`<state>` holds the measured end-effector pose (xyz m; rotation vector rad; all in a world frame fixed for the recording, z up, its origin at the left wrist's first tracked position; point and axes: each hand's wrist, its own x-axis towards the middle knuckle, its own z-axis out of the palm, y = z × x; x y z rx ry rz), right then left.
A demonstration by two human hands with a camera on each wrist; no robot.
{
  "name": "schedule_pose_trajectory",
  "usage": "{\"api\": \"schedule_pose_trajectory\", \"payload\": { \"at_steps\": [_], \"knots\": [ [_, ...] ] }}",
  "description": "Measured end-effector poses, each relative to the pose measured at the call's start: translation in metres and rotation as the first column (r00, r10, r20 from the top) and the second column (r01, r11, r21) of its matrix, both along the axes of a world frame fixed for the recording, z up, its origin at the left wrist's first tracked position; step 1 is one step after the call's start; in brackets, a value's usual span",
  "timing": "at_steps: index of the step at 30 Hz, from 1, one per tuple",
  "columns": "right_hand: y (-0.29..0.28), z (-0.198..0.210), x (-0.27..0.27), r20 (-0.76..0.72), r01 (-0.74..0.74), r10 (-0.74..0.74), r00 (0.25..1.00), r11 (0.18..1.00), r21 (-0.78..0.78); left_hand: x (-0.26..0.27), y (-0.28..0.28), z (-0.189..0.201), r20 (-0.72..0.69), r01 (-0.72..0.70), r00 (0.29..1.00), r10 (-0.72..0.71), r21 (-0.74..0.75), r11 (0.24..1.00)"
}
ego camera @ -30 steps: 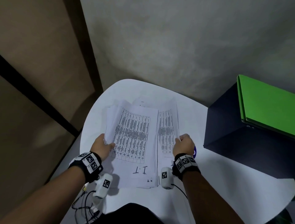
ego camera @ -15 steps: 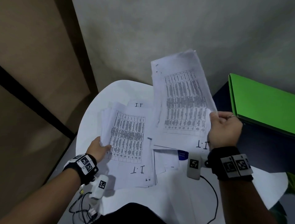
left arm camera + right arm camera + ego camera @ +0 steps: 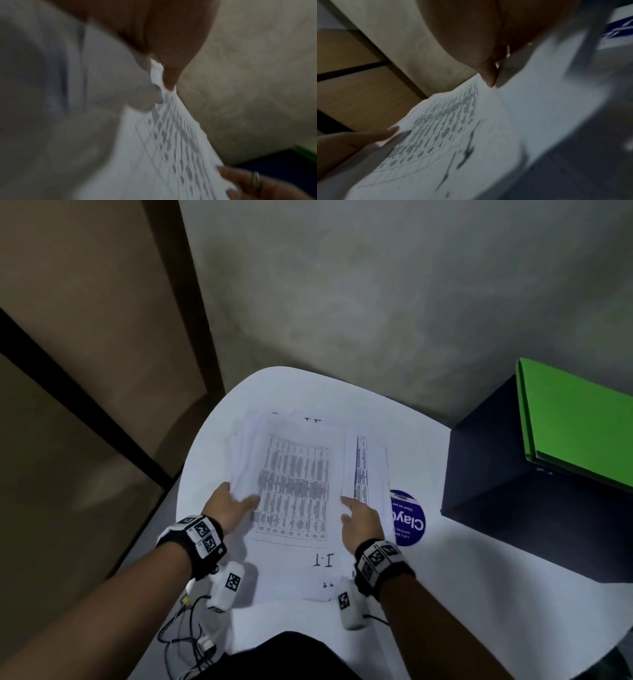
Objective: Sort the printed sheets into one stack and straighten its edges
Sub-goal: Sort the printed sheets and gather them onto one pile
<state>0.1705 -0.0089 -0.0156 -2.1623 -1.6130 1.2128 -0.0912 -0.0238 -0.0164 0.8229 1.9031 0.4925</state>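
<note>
grey wall [image 3: 394, 285], white table [image 3: 479, 594], printed sheets [image 3: 294, 491]

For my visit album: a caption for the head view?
Both hands, left hand and right hand, steady printed sheets on a white table.

Both forearms reached forward, each wrist banded with a black-and-white marker strap. The left hand [image 3: 232, 506] lay with its thumb pinching a paper edge. The right hand [image 3: 361, 517] was extended, fingers fairly straight, its index fingertip pointing forward.
</note>
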Motion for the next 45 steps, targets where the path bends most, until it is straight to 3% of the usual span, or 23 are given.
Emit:
{"api": "schedule_pose_trajectory", "payload": {
  "at_steps": [3,7,9,11,15,18,21,27,30,32,38,43,45],
  "knots": [
    [0.001,-0.009,0.0,-0.025,0.104,-0.103,0.994,0.992,0.064,0.003,-0.003,0.005,-0.093,0.037,0.995,-0.025,0.131,0.991],
    [0.011,-0.007,0.014,-0.2,0.229,-0.216,0.956,0.972,0.043,-0.006,-0.008,0.027,0.04,-0.03,0.999,0.017,0.343,0.939],
    [0.021,0.012,0.017,-0.386,0.272,-0.233,0.892,0.961,0.049,-0.015,-0.008,0.045,0.154,-0.068,0.988,0.002,0.426,0.902],
    [0.031,0.043,0.018,-0.584,0.302,-0.209,0.784,0.951,0.064,-0.027,-0.004,0.058,0.238,-0.102,0.971,-0.021,0.492,0.865],
    [0.044,0.115,0.01,-0.761,0.321,-0.033,0.648,0.918,0.234,-0.025,0.008,0.1,0.255,-0.107,0.963,-0.084,0.651,0.752],
    [0.044,0.15,0.008,-0.783,0.376,0.083,0.616,0.843,0.385,-0.021,0.016,0.116,0.253,-0.154,0.966,-0.055,0.733,0.662],
    [0.045,0.152,0.012,-0.761,0.358,0.092,0.642,0.842,0.403,-0.01,0.021,0.113,0.228,-0.119,0.969,-0.095,0.769,0.628],
    [0.046,0.132,0.006,-0.722,0.399,-0.027,0.691,0.848,0.35,0.013,0.025,0.091,0.117,0.038,0.975,-0.188,0.746,0.665],
    [0.047,0.125,0.009,-0.715,0.399,-0.052,0.698,0.857,0.326,0.009,0.032,0.08,0.281,-0.134,0.956,-0.088,0.681,0.72],
    [0.049,0.12,0.01,-0.709,0.4,-0.06,0.703,0.857,0.324,0.011,0.033,0.083,0.316,-0.147,0.943,-0.105,0.677,0.721],
    [0.059,0.122,0.007,-0.713,0.356,-0.04,0.7,0.885,0.3,0.012,0.045,0.077,0.248,-0.046,0.954,-0.169,0.678,0.734],
    [0.052,0.134,0.009,-0.756,0.43,-0.004,0.654,0.825,0.367,0.009,0.043,0.081,0.201,-0.06,0.974,-0.108,0.681,0.729],
    [0.046,0.117,0.011,-0.727,0.428,-0.051,0.685,0.836,0.345,0.01,0.038,0.068,0.184,-0.073,0.981,-0.066,0.659,0.749]
  ]
}}
